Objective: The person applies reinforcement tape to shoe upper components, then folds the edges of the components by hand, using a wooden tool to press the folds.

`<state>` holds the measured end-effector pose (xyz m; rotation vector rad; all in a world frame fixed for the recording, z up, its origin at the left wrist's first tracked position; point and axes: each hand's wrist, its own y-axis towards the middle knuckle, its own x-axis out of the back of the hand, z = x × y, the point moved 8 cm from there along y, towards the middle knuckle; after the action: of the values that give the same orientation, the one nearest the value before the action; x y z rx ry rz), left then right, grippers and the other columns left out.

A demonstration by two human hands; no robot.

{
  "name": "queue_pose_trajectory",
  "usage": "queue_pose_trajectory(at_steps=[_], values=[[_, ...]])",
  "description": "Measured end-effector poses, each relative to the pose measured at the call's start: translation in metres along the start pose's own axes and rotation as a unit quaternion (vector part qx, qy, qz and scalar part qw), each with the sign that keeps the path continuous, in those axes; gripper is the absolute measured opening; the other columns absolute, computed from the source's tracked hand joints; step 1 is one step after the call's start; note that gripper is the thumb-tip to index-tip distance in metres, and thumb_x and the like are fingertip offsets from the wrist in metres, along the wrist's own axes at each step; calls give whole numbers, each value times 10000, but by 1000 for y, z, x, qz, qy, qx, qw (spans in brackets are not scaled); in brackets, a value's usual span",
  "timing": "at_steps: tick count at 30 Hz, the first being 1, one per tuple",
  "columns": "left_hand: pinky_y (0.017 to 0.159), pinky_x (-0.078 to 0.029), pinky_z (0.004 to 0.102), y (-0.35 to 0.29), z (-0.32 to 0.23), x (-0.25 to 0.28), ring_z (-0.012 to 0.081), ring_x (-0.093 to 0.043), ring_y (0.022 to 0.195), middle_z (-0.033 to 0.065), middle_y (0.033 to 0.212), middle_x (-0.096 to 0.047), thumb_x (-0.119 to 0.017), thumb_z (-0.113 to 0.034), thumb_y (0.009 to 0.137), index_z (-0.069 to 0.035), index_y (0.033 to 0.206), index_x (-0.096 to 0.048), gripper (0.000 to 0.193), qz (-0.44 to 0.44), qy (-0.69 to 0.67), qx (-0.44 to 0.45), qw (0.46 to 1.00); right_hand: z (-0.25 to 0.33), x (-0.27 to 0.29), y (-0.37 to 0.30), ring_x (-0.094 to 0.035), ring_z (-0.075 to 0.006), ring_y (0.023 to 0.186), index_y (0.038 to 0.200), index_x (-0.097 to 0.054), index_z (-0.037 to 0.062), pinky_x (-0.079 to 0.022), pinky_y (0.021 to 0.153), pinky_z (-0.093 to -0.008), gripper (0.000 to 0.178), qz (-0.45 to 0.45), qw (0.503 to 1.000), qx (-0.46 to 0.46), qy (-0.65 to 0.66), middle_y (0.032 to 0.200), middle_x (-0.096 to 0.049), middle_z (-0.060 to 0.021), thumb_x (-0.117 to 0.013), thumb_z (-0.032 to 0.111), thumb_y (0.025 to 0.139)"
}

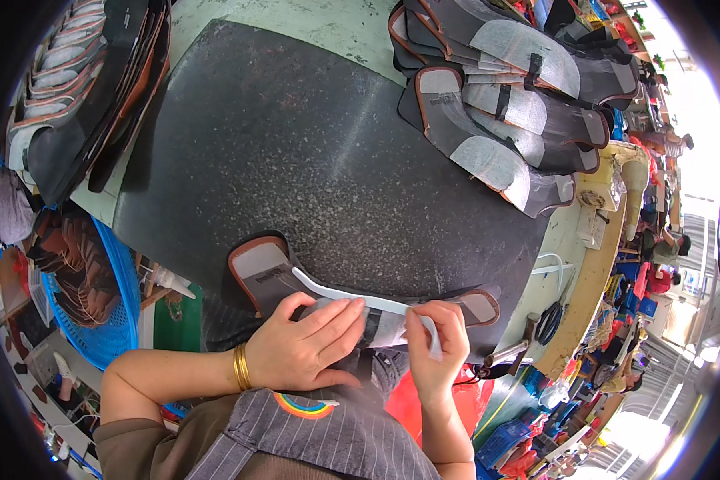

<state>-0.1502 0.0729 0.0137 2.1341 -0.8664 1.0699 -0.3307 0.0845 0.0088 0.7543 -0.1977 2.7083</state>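
Observation:
A dark shoe upper piece point(268, 276) with brown edging and grey lining lies flat at the near edge of a speckled dark work mat point(296, 152). My left hand point(308, 344), with gold bangles at the wrist, presses flat on its middle. My right hand point(436, 348) pinches a long white curved strip point(344, 294) that runs across the piece from upper left to lower right.
Stacks of similar dark uppers lie at the far right point(504, 88) and far left point(88, 88) of the table. A blue basket point(112, 320) of brown pieces stands at my left. A hammer point(512, 348) and scissors point(548, 320) lie at the right edge. People work in the background on the right.

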Motion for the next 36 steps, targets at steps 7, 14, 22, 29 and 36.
queue_pose_trajectory(at_steps=[7,14,22,29,36], values=[[897,-337,426,20,-10,-12,184,-429,1087,19,1198,-495,-454,-736,847,-186,1385,-550,776,22,83,10,996,-34,18,0,-686,-150,776,937,-663,-20,-540,708,-264,130,-14,997,-57,58,903,-697,-102,-713,-65,825],[909,-339,381,38,-36,-23,217,-430,1231,104,1349,-542,-463,-678,885,-30,1201,-604,735,-33,71,-17,997,-30,13,13,-644,-119,676,933,-664,7,-518,645,-258,142,20,998,-52,5,840,-660,-73,-740,-27,818],[896,-337,347,60,-49,-35,230,-447,1179,130,1302,-592,-458,-667,879,24,1236,-592,789,40,114,-34,992,-22,43,25,-546,-53,553,962,-692,26,-429,495,-197,147,14,997,29,-64,814,-631,-39,-743,-4,828],[901,-353,334,74,-50,-39,228,-445,1093,114,1227,-570,-514,-684,819,54,1112,-689,813,46,103,-32,993,-21,41,42,-555,-83,551,961,-680,22,-458,515,-244,120,85,991,36,-93,787,-642,-55,-716,4,848],[838,-364,320,76,-55,-44,210,-433,1024,93,1205,-554,-581,-673,772,-17,963,-733,701,62,161,-36,984,-12,39,53,-590,-137,579,980,-650,25,-475,540,-267,137,118,976,127,-129,820,-650,-78,-697,4,853]])
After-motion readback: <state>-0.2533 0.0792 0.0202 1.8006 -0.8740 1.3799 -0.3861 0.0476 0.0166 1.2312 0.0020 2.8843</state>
